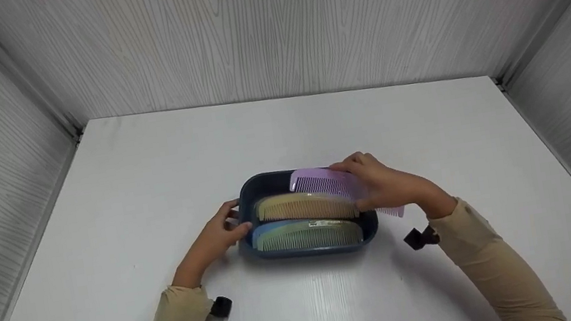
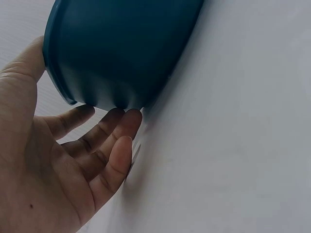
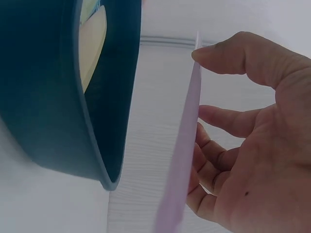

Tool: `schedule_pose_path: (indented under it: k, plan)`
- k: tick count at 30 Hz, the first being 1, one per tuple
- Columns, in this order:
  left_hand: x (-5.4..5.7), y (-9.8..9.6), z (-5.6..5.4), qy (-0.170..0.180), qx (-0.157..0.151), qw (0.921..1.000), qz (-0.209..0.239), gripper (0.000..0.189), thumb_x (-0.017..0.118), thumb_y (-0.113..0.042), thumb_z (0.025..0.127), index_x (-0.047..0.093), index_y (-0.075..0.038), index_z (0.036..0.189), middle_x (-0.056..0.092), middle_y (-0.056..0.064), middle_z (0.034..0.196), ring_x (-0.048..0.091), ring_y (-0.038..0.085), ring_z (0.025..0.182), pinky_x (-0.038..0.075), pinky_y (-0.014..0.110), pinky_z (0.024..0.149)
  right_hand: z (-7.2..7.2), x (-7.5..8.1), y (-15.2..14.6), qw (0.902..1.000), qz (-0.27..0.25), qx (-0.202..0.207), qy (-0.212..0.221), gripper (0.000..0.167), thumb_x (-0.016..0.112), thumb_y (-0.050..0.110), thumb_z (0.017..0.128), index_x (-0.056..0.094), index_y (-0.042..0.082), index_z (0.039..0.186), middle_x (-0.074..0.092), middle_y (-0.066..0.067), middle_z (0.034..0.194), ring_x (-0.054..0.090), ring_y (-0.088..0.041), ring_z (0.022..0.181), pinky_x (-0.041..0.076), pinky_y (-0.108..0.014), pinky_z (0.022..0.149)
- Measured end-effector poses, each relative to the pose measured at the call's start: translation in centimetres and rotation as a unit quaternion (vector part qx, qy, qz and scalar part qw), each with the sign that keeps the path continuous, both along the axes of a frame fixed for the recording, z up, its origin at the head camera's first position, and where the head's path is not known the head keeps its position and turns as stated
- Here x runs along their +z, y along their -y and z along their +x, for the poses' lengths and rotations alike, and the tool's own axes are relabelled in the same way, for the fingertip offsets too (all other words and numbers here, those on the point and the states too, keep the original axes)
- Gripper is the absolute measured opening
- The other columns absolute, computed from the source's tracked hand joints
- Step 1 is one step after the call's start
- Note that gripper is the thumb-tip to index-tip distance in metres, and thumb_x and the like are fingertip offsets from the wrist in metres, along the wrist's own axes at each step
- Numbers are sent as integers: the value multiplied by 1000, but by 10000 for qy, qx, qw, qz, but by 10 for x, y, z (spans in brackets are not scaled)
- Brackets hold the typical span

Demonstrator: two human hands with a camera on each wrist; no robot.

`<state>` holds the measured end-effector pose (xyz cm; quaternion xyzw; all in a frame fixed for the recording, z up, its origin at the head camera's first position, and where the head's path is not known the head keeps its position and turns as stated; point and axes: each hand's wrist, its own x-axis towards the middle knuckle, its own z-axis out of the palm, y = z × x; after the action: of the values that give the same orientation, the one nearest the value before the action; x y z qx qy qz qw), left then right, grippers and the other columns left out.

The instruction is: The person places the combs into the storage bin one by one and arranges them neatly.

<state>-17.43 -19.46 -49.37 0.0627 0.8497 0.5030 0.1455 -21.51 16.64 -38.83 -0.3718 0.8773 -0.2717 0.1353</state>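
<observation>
A dark blue plastic tub (image 1: 299, 253) stands on the white table. My left hand (image 1: 217, 234) holds its left end, thumb at the rim and fingertips against the outer wall, as the left wrist view shows. My right hand (image 1: 382, 183) pinches a purple comb (image 1: 317, 181) between thumb and fingers, slanting over the tub's right part. In the right wrist view this purple comb (image 3: 182, 141) appears edge-on, apart from the tub wall. Inside the tub lie a yellowish comb (image 1: 304, 207) and a greenish comb (image 1: 308, 236), with a blue comb (image 1: 262, 230) partly hidden behind the greenish one.
The white table top (image 1: 150, 163) spreads around the tub. Grey wood-grain panels (image 1: 271, 26) rise at the back and both sides. Small black devices (image 1: 221, 307) stick out at both sleeve cuffs.
</observation>
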Motion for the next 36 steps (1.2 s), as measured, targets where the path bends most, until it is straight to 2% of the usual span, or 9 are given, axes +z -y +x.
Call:
schedule_pose_path:
  k: [6,14,24,36]
  plan:
    - [1,-2,0,-14,38,10000,30,61,60,-32,92,36,-15,146,51,15,128,57,20,94,46,30,73,-1,-3,17,9992,-2,388,-115,75,64,-1,76,35,4,145,38,-23,131,36,-34,120,36,-48,97]
    - [0,-2,-1,59,87,9999,22,62,60,-31,92,36,-13,146,51,16,128,56,19,93,46,29,71,1,-7,37,9983,213,550,20,76,67,1,78,34,6,147,38,-20,133,36,-33,121,36,-48,98]
    - [1,-1,-1,4,65,10000,14,61,60,-31,92,37,-13,145,52,15,126,56,17,90,45,29,70,2,-25,54,9953,709,645,122,76,68,4,79,36,8,147,39,-18,134,38,-30,120,39,-45,97]
    - [2,-1,0,-21,32,9999,-150,61,60,-34,92,36,-16,146,52,14,127,56,19,90,45,29,69,7,-42,66,9912,874,957,-250,70,70,5,76,44,6,140,46,-16,127,42,-29,111,40,-41,90]
